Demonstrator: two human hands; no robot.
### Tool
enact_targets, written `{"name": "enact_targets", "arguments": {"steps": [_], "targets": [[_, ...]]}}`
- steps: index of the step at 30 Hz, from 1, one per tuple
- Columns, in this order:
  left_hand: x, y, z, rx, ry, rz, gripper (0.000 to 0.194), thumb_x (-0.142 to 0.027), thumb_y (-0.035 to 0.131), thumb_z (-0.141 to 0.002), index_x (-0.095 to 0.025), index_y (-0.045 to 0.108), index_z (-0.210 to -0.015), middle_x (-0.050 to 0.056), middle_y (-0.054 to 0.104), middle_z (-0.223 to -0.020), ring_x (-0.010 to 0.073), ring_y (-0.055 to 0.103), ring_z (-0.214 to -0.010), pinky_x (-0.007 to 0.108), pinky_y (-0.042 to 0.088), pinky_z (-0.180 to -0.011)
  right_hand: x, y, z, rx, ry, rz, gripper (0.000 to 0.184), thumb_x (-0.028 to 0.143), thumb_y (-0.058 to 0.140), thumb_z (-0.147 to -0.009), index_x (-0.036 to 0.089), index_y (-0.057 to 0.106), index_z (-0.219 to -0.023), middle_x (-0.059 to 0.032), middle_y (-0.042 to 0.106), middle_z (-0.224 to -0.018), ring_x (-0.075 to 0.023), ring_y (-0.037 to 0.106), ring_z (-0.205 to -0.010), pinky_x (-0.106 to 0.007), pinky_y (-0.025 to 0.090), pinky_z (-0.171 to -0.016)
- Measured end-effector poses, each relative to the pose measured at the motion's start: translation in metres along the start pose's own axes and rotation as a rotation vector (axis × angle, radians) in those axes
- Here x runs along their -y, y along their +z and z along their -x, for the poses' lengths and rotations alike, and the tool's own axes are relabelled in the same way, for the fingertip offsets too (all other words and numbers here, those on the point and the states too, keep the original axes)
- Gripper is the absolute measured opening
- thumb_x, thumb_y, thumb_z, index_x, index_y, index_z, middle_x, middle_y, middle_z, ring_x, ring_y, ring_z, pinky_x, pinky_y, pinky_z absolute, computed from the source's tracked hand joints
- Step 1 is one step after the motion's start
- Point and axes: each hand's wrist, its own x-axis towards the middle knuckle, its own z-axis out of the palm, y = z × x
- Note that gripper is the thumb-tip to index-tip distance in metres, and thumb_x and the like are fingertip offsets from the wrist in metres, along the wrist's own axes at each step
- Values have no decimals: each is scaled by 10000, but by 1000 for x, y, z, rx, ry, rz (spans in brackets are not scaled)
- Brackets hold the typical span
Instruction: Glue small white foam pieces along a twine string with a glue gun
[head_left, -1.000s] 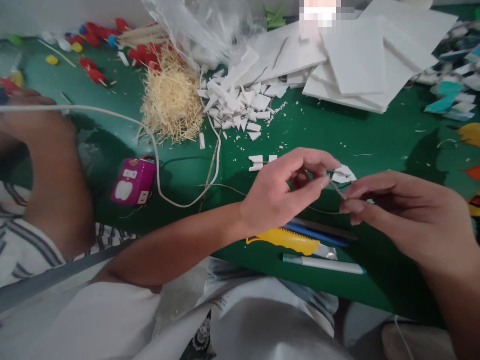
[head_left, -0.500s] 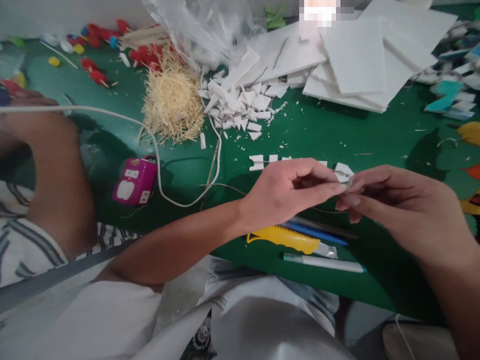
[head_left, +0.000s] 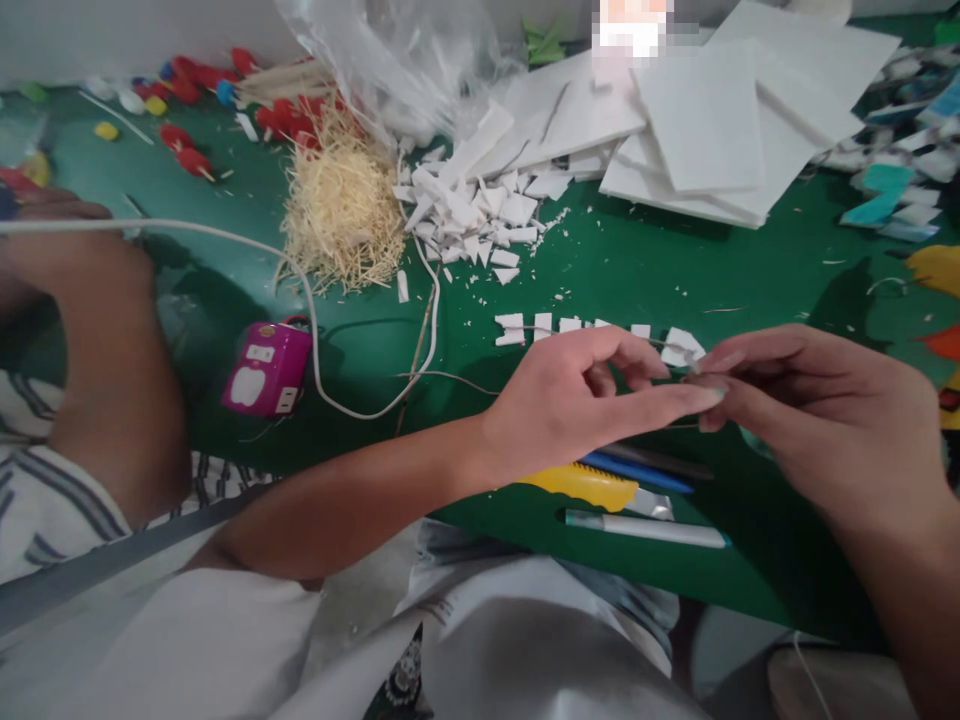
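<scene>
A row of small white foam pieces point(head_left: 570, 328) lies along a thin wire on the green table, ending at a pointed white foam piece point(head_left: 681, 347). At this pointed end my right hand point(head_left: 817, 410) is closed, thumb and index finger pinching the thin wire. My left hand point(head_left: 574, 390) reaches in from the left, its fingers curled and its thumb stretched to the right fingertips. Both hands meet at the wire, and the fingertips hide what exactly lies between them. Below them lie a yellow box cutter point(head_left: 589, 487), a blue pen point(head_left: 637, 470) and a white pen point(head_left: 649, 528).
White foam scraps point(head_left: 480, 205), foam sheets point(head_left: 705, 120) and a straw nest point(head_left: 341, 210) lie farther back. At left, a magenta box point(head_left: 268, 368) sits beside a white cable point(head_left: 313, 350). Another person's arm point(head_left: 112, 330) rests at the left edge.
My left thumb has slid right against the right fingertips, and its index finger has parted from it. The view has shifted slightly; the foam row stays on the table.
</scene>
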Motion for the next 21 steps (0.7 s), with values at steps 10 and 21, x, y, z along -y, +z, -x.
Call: {"name": "enact_targets", "arguments": {"steps": [10, 21], "targets": [[12, 1, -6, -106, 144, 166, 384, -537, 879, -912, -195, 706, -881, -26, 729, -784, 59, 576, -599, 205, 507, -560, -1, 2, 3, 88, 32, 28, 256, 531, 887, -825, 295, 798, -869, 12, 733, -689, -135, 638, -496, -259, 583, -461], [8, -36, -13, -408, 182, 149, 312, -550, 624, -1060, -250, 564, -999, 20, 823, -1079, 77, 665, -633, 261, 479, -529, -6, -4, 2, -3, 23, 21, 299, 538, 918, -821, 259, 835, -889, -36, 791, -727, -144, 679, -507, -267, 629, -471]]}}
